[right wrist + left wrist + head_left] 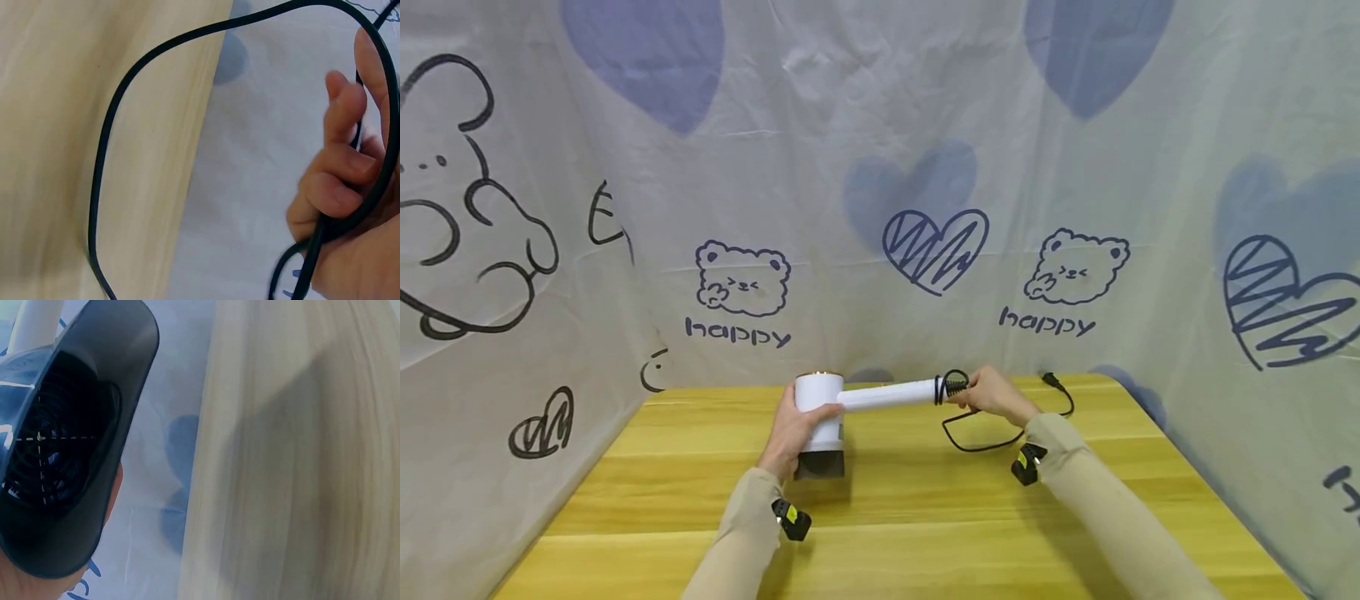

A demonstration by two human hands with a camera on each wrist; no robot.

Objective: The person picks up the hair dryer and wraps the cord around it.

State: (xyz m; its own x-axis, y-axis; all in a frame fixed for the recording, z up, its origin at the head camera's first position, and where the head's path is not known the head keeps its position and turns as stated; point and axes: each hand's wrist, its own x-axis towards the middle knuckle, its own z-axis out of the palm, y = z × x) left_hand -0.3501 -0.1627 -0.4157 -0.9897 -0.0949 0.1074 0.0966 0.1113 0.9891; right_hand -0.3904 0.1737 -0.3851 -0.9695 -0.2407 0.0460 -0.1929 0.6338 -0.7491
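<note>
My left hand (788, 433) grips the white barrel of a hair dryer (822, 432), thumb laid across its front. A dark flat nozzle (820, 465) points toward me; in the left wrist view the nozzle (128, 347) opens onto a grille inside. The white handle (891, 395) stretches to the right. At its end my right hand (996, 392) holds the black cord (981, 450), part of which loops around the handle's tip. In the right wrist view curled fingers (340, 165) close on the cord (97, 181), which hangs in a wide loop.
A black plug (1051, 379) lies near the back right edge of the wooden table (925, 525). Behind and beside the table hangs a white cloth (842, 317) printed with hearts and bears. Small black cameras sit on both wrists.
</note>
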